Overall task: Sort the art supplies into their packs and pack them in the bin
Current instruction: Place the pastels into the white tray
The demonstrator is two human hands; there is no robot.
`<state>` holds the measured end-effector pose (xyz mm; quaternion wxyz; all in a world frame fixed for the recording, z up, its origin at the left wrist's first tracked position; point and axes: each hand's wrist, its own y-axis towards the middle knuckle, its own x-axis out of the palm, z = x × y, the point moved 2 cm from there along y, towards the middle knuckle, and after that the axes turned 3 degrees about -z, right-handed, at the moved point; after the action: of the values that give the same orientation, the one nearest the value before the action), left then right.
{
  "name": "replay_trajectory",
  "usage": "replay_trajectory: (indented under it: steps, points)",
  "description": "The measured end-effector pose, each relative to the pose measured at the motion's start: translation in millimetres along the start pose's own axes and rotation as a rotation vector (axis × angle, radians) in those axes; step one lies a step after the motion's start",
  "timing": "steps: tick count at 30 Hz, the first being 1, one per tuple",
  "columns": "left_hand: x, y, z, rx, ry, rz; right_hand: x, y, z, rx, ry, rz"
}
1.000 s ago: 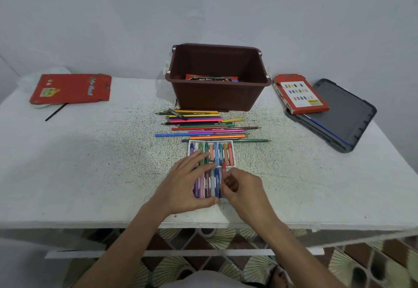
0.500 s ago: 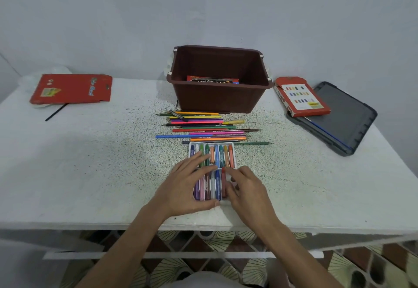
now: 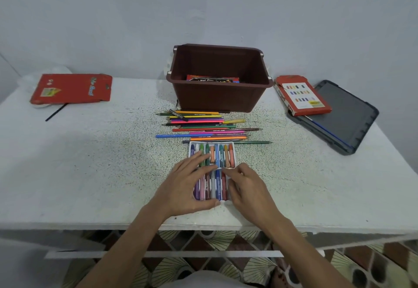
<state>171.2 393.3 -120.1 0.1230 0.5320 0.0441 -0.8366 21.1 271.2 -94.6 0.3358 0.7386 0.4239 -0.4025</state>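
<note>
A white crayon tray [image 3: 234,149] with two rows of crayons [image 3: 220,155] lies near the table's front edge. My left hand [image 3: 187,186] rests flat on the tray's left half, fingers spread over the crayons and thumb at its near edge. On the tray's right side lies my right hand [image 3: 248,188], its fingertips touching the crayons at the middle divider. Several loose coloured pencils [image 3: 203,127] lie in a row between the tray and the brown bin [image 3: 217,97]. A red pack [image 3: 212,79] is inside the bin.
A red crayon box [image 3: 302,95] leans on a dark grey lid [image 3: 343,115] at the right. At the back left lie a flat red pencil pack [image 3: 72,88] and a black pencil [image 3: 55,112]. The wall stands close behind the bin.
My right hand set a red crayon into the tray's near row, then laid its fingers over that side. My left hand stayed on the tray.
</note>
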Motion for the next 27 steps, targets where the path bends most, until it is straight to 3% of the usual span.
replay_trajectory:
  steps: [7, 18, 27]
  points:
    - [0.9, 0.1, -0.1, 0.006, -0.013, 0.015, 10.8, -10.5, 4.8, -0.089, -0.086, 0.056]
    - [1.8, 0.1, -1.3, 0.0, -0.018, 0.011, -20.7, 73.3, 32.9, 0.106, 0.002, 0.209]
    - [0.7, 0.4, -1.8, -0.008, -0.01, -0.005, -31.2, 147.4, 66.9, 0.116, -0.248, 0.082]
